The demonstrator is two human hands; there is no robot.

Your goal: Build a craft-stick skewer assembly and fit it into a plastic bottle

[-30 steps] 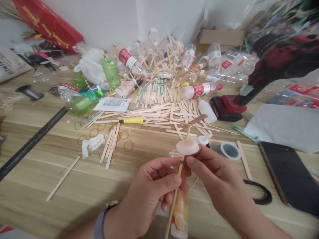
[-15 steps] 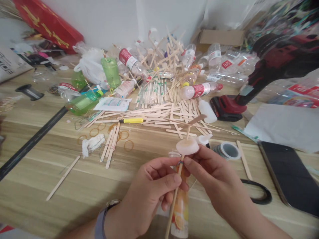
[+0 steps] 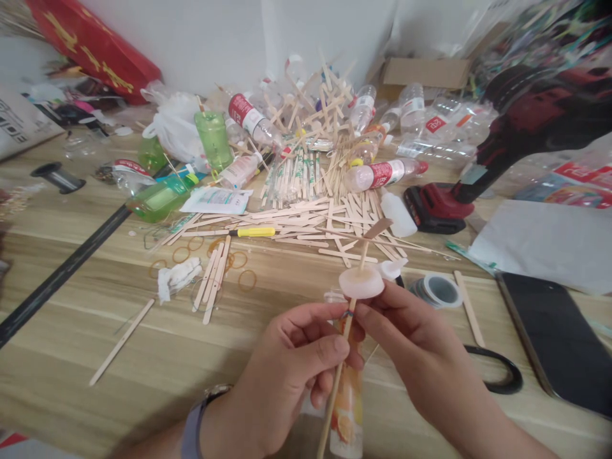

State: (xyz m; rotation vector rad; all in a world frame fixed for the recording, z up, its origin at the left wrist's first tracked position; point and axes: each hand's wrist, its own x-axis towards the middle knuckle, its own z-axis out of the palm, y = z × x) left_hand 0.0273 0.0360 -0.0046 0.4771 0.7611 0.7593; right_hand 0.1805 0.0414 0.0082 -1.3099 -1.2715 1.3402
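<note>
A thin wooden stick point(image 3: 335, 389) slants up between my hands. My left hand point(image 3: 291, 370) pinches it between thumb and fingers. Close against it, my right hand point(image 3: 415, 350) has thumb and fingertips closed at a small dark blue tie point(image 3: 349, 313) wound round the stick. Just above my fingertips, the stick passes through a whitish round disc point(image 3: 361, 284). A flat brown strip point(image 3: 377, 229) sits crosswise at its upper end. Below my hands lies a clear bottle with an orange-fruit label point(image 3: 348, 421), partly hidden by them.
Loose craft sticks point(image 3: 296, 223), a yellow-handled tool point(image 3: 255, 232) and rubber bands point(image 3: 247, 280) lie beyond my hands. Plastic bottles point(image 3: 382, 174) crowd the back. At right are a cordless power tool point(image 3: 440, 207), a black phone point(image 3: 549, 338), a tape roll point(image 3: 437, 291) and a black looped handle point(image 3: 511, 376).
The disc and the stick's upper end have shifted slightly right, and the brown strip has turned and moved a little left. Both hands keep their grip in nearly the same place.
</note>
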